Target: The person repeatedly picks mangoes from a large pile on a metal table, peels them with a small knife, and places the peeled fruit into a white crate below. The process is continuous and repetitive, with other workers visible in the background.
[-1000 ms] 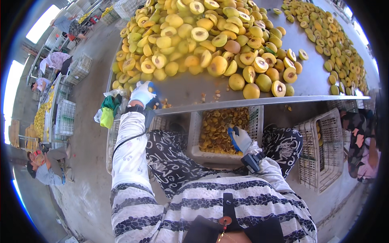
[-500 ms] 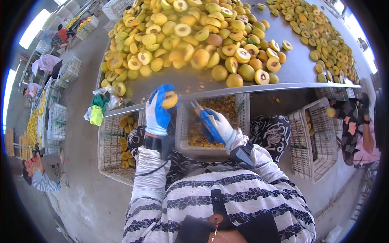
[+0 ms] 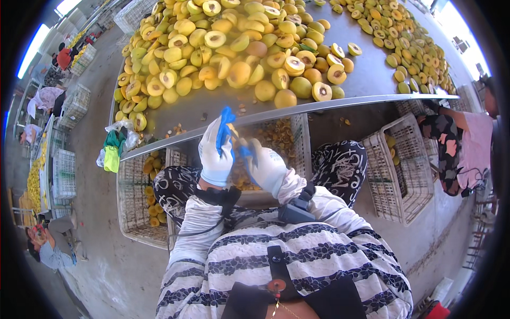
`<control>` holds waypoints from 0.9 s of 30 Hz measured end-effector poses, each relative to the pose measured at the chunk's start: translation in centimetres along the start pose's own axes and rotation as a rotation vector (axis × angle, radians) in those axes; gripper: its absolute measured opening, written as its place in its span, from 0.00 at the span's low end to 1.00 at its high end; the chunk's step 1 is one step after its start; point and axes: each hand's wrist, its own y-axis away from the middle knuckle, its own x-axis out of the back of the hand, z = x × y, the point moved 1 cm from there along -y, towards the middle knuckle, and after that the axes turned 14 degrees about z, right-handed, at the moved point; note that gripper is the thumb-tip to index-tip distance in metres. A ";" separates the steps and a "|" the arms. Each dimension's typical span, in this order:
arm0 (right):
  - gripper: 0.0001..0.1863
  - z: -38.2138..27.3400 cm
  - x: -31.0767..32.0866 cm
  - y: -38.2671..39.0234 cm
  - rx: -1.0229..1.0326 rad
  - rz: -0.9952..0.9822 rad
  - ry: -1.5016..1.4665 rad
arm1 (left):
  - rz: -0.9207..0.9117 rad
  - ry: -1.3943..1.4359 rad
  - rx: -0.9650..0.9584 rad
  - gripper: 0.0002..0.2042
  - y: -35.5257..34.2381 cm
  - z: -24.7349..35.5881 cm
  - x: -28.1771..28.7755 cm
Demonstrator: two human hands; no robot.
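Observation:
My left hand, in a white glove with blue coating, is raised at the table's edge with its palm turned right. Its fingers are closed around a yellow peach half, of which only a sliver shows. Close beside it, my right hand, gloved alike, is closed on a slim hand tool that points at the fruit. The tool is blurred and partly hidden by the fingers, so its exact kind is unclear. Beyond both hands lies a big heap of halved yellow peaches, several with brown stones showing.
The metal table's raised rim runs just beyond my hands. Below sits a crate of fruit scraps; another crate with peaches stands left, a third right. Plastic bags hang at the left corner. A co-worker sits at right.
My right hand has moved left, bringing the tool up to the fruit. My left hand has turned, so the peach half is now mostly hidden. The whole view has shifted slightly.

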 end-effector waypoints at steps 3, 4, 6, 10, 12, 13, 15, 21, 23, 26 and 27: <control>0.14 -0.6 -0.4 0.1 -0.116 -0.095 -0.207 | -0.022 -0.185 -0.145 0.28 0.1 0.1 0.2; 0.14 -0.8 -0.5 0.1 -0.255 -0.165 -0.318 | -0.009 -0.178 -0.130 0.27 0.0 0.1 0.2; 0.15 -0.9 -0.2 -0.1 -0.431 -0.289 -0.505 | 0.028 -0.148 -0.122 0.26 0.2 0.1 0.2; 0.17 -1.2 0.2 -0.3 -0.368 -0.302 -0.529 | 0.290 0.597 0.704 0.18 2.0 -0.7 -0.9; 0.17 -1.2 0.2 0.0 -0.449 -0.351 -0.537 | 0.262 0.492 0.725 0.14 2.3 -1.0 -0.8; 0.17 -1.1 0.1 0.2 -0.701 -0.546 -0.756 | 0.254 0.433 0.698 0.14 2.6 -0.9 -0.9; 0.18 -1.0 0.1 0.4 -0.435 -0.412 -0.676 | 0.283 0.343 0.760 0.15 2.9 -0.9 -0.7; 0.30 1.2 0.4 1.0 -0.669 -0.716 -0.942 | 0.109 0.350 0.907 0.24 3.4 -2.2 -0.9; 0.31 1.5 0.1 1.4 -0.843 -0.832 -1.304 | 0.052 0.476 0.980 0.24 4.0 -3.2 -1.2; 0.30 2.3 -0.8 1.8 -0.617 -0.614 -0.800 | 0.173 0.655 1.273 0.25 5.0 -4.7 -1.4; 0.30 2.1 -1.0 1.9 -0.173 -0.265 -0.667 | 0.176 0.570 1.221 0.26 5.4 -4.8 -1.5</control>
